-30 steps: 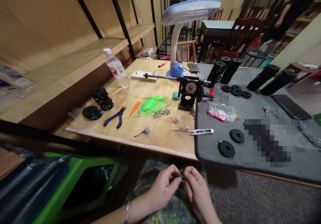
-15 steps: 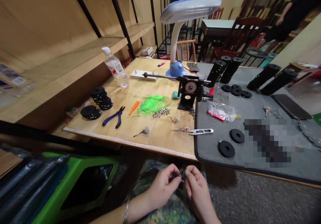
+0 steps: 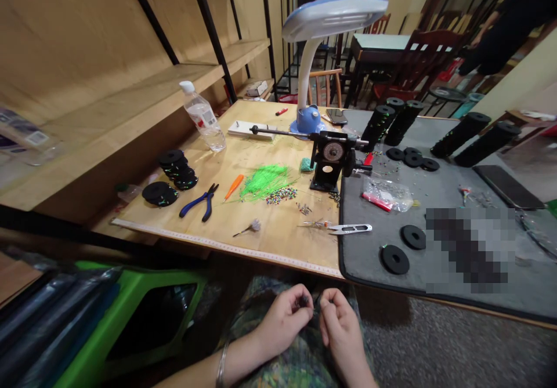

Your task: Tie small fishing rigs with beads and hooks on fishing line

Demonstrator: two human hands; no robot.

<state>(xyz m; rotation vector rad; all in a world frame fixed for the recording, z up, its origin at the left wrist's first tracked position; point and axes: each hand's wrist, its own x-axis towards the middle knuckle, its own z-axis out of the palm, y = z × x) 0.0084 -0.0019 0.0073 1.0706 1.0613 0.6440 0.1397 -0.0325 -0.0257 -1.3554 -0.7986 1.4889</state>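
Over my lap, in front of the table edge, my left hand [image 3: 289,312] is closed in a pinch, with a bit of something dark and small between its fingers. Close beside it my right hand [image 3: 339,321] is also pinched closed; whatever its fingertips hold is too small to name. A narrow gap separates the two hands. Beyond them on the table lie thread snips [image 3: 353,229], a small brush-like tuft [image 3: 253,225], blue-handled pliers [image 3: 201,203], an orange-handled tool [image 3: 234,187], bright green strands [image 3: 267,180] and a heap of coloured beads [image 3: 281,195].
A black winding device [image 3: 328,162] with a long rod stands mid-table before a desk lamp [image 3: 307,118]. Black foam discs [image 3: 395,259] and foam rolls [image 3: 378,127] are on the grey mat [image 3: 365,283]. A water bottle [image 3: 203,118] stands at left. Another person [image 3: 500,40] is at the back right.
The hands stay almost in place, with slight finger movement. The view has shifted a little, and the person in the background has moved slightly.
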